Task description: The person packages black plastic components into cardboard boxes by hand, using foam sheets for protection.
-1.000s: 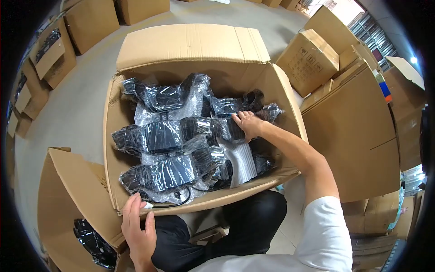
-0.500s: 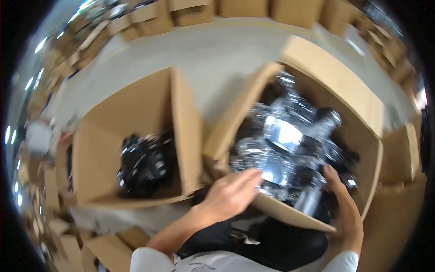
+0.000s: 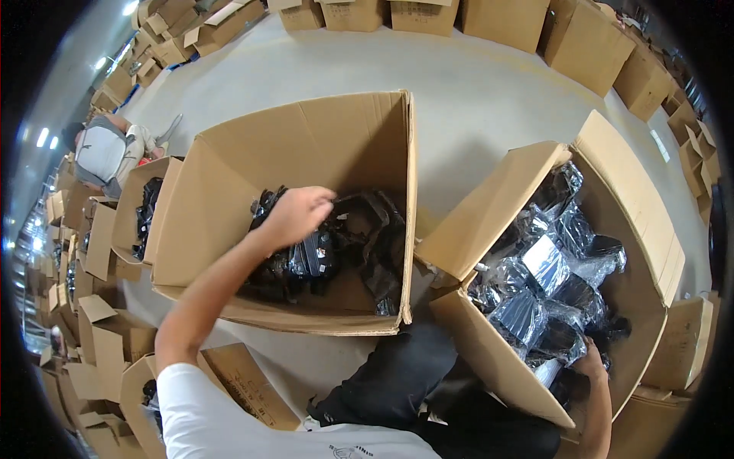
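Note:
My left hand (image 3: 298, 216) is over the left cardboard box (image 3: 252, 164), its fingers loosely bent and nothing visible in them. Below it lie dark parts in shiny clear film (image 3: 310, 256), and a long black wrapped strip (image 3: 378, 264) rests at that box's right side. Down in the right cardboard box (image 3: 493, 348), my right hand (image 3: 590, 362) grips the edge of a black film-wrapped piece (image 3: 562, 340); its fingertips are partly hidden. Several similar pieces (image 3: 547, 264) fill this box, one with a bright reflective face.
Both boxes stand on a grey floor (image 3: 336, 73), their flaps raised. A smaller box (image 3: 130, 206) with black parts adjoins on the left, and a person in grey (image 3: 103, 157) bends beyond it. Cartons (image 3: 505, 23) line the far side. A flattened carton (image 3: 248, 382) lies near my legs.
My left hand has moved from the right box's near edge to above the left box. My right hand stays among the wrapped pieces. The view has shifted, showing more of the left side.

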The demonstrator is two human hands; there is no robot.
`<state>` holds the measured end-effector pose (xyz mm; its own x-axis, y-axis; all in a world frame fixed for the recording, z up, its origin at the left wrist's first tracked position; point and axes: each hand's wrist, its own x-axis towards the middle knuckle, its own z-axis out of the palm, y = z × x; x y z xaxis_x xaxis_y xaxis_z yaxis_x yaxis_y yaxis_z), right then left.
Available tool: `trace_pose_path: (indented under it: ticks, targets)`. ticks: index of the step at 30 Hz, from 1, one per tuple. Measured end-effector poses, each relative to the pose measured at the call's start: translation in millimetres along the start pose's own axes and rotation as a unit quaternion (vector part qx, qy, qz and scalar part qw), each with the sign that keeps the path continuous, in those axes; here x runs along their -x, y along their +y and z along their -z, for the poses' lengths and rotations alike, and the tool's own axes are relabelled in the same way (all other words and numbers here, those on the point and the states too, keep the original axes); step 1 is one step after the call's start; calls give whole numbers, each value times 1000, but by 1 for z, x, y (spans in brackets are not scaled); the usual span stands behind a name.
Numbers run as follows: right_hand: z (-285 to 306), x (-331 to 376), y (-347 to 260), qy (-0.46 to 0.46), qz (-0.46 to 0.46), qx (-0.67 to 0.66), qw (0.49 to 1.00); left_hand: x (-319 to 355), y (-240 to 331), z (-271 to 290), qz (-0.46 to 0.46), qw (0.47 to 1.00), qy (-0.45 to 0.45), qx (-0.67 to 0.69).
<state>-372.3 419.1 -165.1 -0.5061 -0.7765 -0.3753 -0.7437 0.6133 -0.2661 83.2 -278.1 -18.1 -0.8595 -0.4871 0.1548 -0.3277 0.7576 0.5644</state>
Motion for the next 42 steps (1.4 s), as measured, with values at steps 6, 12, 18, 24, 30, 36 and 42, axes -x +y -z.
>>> trace_pose_path:
  ticks: [6, 12, 18, 24, 30, 36, 42]
  targets:
    - [79, 58, -129, 7, -175, -71, 982, 43, -161, -109, 501, 817, -279, -62]
    - [69, 95, -188, 61, -200, -135, 969, 88, -221, -150, 576, 808, -109, -56]
    - [59, 88, -183, 149, -192, -157, 957, 86, -220, -122, 562, 819, -81, 85]
    - [64, 97, -182, 118, -218, -221, 943, 26, -84, 19, 380, 886, -112, 241]
    - [116, 56, -264, 334, -16, -130, 933, 0, 33, 95, 119, 963, 51, 238]
    - [204, 53, -386, 301, 190, -180, 917, -37, 141, 98, 8, 893, 82, 443]
    - [241, 7, -434, 252, 368, -362, 819, -62, 301, 53, -73, 829, -52, 551]
